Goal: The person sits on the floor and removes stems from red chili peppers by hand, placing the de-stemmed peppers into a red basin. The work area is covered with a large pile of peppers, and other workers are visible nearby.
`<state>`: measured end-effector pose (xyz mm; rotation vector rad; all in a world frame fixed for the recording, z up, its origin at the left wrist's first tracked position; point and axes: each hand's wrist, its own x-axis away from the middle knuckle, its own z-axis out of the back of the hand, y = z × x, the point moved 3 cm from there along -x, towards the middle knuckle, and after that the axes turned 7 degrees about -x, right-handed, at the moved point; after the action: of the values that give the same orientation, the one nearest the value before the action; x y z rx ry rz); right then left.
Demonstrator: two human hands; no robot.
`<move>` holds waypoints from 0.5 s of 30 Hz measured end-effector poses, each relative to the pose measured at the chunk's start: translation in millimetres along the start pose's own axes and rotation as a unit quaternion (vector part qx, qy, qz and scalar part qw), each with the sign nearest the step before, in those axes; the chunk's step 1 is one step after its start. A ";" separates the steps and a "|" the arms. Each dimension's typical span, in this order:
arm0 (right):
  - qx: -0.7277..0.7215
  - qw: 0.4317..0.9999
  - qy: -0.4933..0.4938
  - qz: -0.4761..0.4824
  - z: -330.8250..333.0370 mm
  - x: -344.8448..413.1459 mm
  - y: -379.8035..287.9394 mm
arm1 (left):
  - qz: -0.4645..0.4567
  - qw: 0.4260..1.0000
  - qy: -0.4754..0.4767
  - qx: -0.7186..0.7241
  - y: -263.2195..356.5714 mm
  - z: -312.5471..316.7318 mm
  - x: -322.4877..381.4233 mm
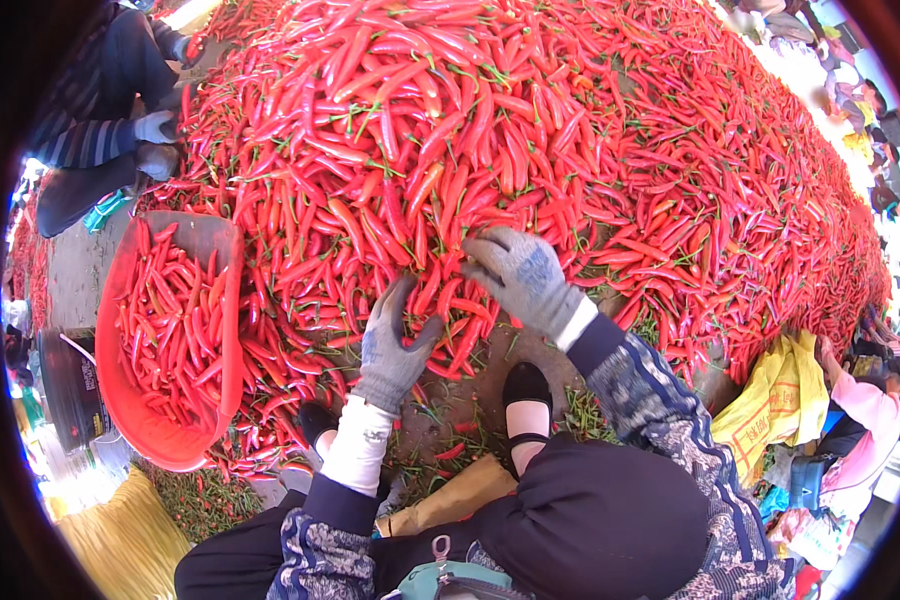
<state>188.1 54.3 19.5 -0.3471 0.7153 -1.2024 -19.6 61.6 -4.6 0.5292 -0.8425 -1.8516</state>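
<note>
A big heap of red chili peppers (420, 142) spreads over the ground before me. At the heap's near edge is my left hand (397, 337), in a grey work glove, its thumb and fingers apart with nothing between them. To its right and a little farther up, my right hand (521, 274), gloved too, reaches over the peppers with its fingers bent; whether its fingertips touch or hold a pepper cannot be told. Left of both hands stands a red plastic scoop-shaped basket (232, 330), partly filled with peppers.
A co-worker's gloved hand (155, 127) is at the heap's upper left edge. Yellow printed sacking (784, 405) lies at right, near a person in pink (862, 420). Pulled stems (202, 499) litter the ground at lower left. A piece of brown cardboard (454, 495) lies between my legs.
</note>
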 end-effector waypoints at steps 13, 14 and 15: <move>0.091 0.992 -0.079 0.042 8.5 46.7 1.3 | 0.348 0.678 -0.306 0.571 18.5 -91.8 32.4; 0.130 0.992 -0.004 0.000 22.9 37.6 17.4 | 0.389 0.597 -0.234 0.662 22.2 -93.9 28.4; 0.165 0.983 0.078 -0.033 37.5 27.2 34.7 | 0.401 0.643 -0.217 0.616 23.3 -91.6 26.4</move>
<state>243.1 36.3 17.7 0.0004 0.6273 -1.3975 46.0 2.5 -47.6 0.3551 -2.2345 -0.3141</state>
